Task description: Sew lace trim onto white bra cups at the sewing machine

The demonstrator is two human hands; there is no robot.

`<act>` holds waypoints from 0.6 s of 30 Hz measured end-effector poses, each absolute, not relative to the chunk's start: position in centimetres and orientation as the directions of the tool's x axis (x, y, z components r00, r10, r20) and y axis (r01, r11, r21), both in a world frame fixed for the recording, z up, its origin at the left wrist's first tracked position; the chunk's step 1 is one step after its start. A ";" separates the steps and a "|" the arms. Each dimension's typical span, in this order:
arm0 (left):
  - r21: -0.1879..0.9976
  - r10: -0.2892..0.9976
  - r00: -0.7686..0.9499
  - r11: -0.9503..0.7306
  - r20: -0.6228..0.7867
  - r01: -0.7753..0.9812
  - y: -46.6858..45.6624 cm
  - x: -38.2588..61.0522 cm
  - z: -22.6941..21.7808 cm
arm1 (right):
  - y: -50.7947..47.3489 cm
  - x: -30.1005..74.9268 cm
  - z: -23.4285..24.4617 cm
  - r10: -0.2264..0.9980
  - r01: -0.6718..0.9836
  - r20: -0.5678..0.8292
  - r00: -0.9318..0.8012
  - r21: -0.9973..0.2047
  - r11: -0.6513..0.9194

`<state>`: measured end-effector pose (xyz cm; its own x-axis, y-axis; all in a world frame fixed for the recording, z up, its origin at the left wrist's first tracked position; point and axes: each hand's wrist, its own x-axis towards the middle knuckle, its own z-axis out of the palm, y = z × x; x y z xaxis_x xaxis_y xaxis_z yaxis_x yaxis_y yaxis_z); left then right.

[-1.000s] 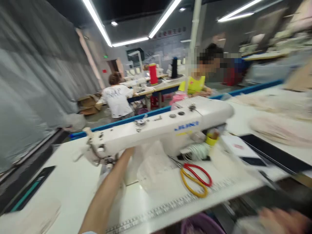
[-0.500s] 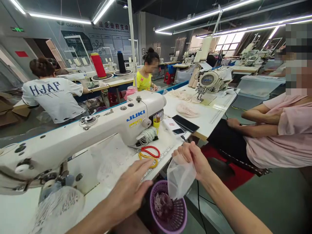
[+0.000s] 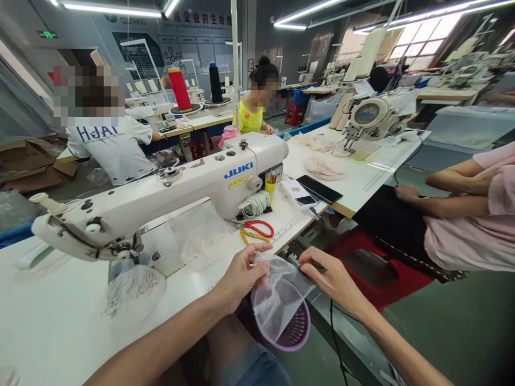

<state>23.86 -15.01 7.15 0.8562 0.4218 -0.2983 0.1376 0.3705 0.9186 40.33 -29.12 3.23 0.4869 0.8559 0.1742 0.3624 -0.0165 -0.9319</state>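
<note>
My left hand (image 3: 241, 276) and my right hand (image 3: 332, 276) both pinch the rim of a small see-through mesh bag (image 3: 276, 308) and hold its mouth apart. The bag hangs just above a purple plastic basket (image 3: 295, 332) below the table edge. The white JUKI sewing machine (image 3: 169, 193) stands on the white table (image 3: 52, 321) to the left of my hands. Red and yellow scissors (image 3: 257, 231) lie on the table just beyond my left hand.
White mesh pieces (image 3: 134, 292) lie under the machine head. A coil of white cord (image 3: 255, 203), a yellow cup (image 3: 270, 186) and a phone (image 3: 319, 188) sit by the machine. A person in pink (image 3: 462, 225) sits close on my right; others work behind.
My left hand has left the table edge and taken hold of the bag's rim. The bag, bunched in my right hand before, is now spread apart between both hands. The view swung right.
</note>
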 end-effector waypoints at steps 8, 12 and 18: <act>0.752 0.463 0.759 0.657 -0.457 0.052 -16.7 24.1 6.6 | -28.3 32.5 2.0 0.779 0.824 0.562 0.279 -0.556 0.106; 0.735 0.393 0.805 0.674 -0.444 0.076 -16.1 22.4 7.3 | -27.6 35.0 1.3 0.821 0.611 0.365 0.439 -0.791 0.025; 0.860 0.215 0.834 0.070 -0.508 0.506 -14.5 19.8 5.9 | -27.9 38.3 4.6 0.944 0.332 -0.005 0.330 -0.935 -0.121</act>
